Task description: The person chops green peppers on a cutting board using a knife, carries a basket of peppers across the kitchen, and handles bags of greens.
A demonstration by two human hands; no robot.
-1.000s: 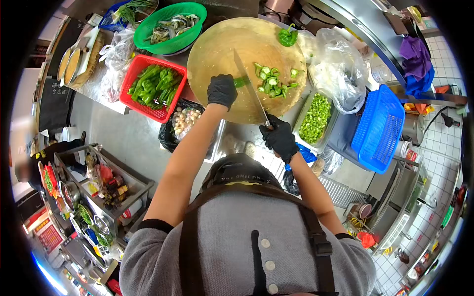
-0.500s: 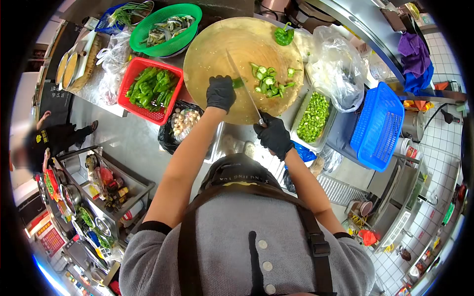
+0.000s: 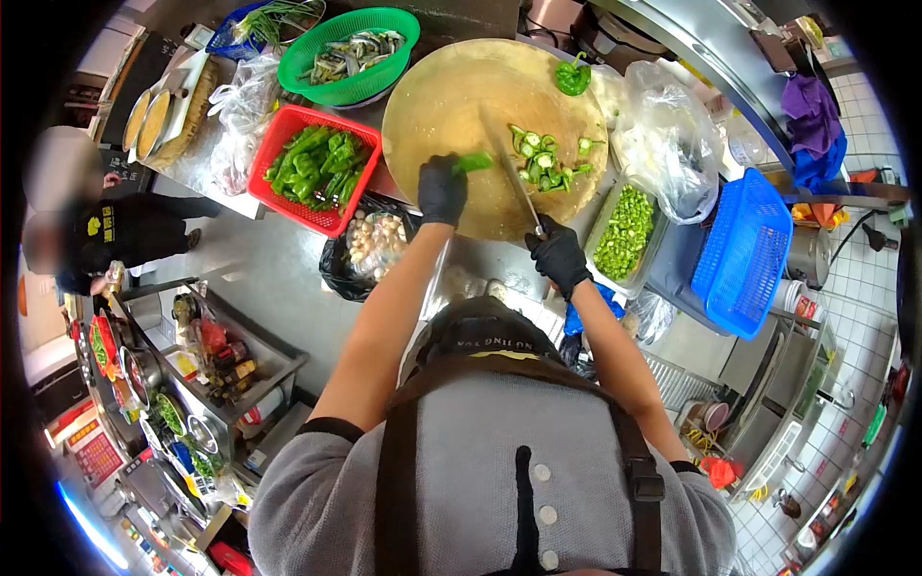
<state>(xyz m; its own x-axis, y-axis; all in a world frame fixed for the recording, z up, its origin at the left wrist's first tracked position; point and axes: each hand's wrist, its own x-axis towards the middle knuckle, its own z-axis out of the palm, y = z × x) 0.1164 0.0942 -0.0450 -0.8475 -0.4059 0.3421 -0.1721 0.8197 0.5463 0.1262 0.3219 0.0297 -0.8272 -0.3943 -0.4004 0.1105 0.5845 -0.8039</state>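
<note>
My left hand (image 3: 443, 191), in a black glove, is closed on a green pepper (image 3: 473, 162) over the round wooden chopping board (image 3: 432, 106). In my gloved right hand (image 3: 559, 256) is the handle of a kitchen knife (image 3: 512, 175). Its blade points away from me and lies between the held pepper and a pile of cut pepper pieces (image 3: 545, 158). A whole green pepper (image 3: 572, 77) rests at the board's far right edge. My fingers partly hide the held pepper.
Left of the board stand a red basket (image 3: 333, 224) of green peppers and a green basket (image 3: 404, 60) of small fish. On the right are a metal tray (image 3: 602, 223) of chopped green pieces, plastic bags (image 3: 669, 144) and a blue basket (image 3: 744, 259). Another person (image 3: 134, 230) stands at far left.
The held pepper shows more beyond my left fingers and sits farther from the blade. The whole view has shifted, with things appearing farther right. The person at left has moved.
</note>
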